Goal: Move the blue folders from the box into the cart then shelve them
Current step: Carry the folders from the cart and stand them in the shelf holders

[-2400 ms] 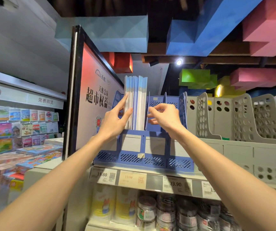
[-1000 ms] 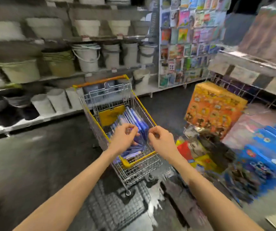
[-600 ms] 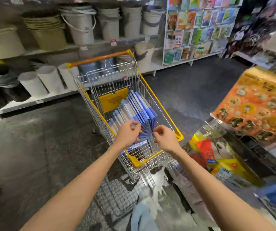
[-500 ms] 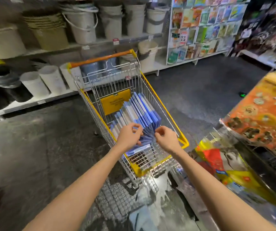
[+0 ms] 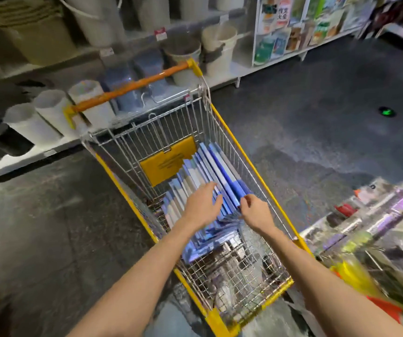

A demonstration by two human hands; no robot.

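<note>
Folders of blue plastic [image 5: 222, 176] lean fanned in the yellow-rimmed wire cart [image 5: 242, 154], long edges pointing away — left hand [image 5: 201, 205] lies flat on the middle ones, right hand [image 5: 255, 211] pinches the rightmost's near corner.

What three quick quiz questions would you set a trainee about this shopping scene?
1. True or false: the blue folders stand fanned inside the cart.
2. What colour is the cart's handle? A green, B orange, C black.
3. Fill the gap: the ___ hand rests with fairly straight fingers on the folders.

Key: 1 true; 2 B; 3 the left hand.
</note>
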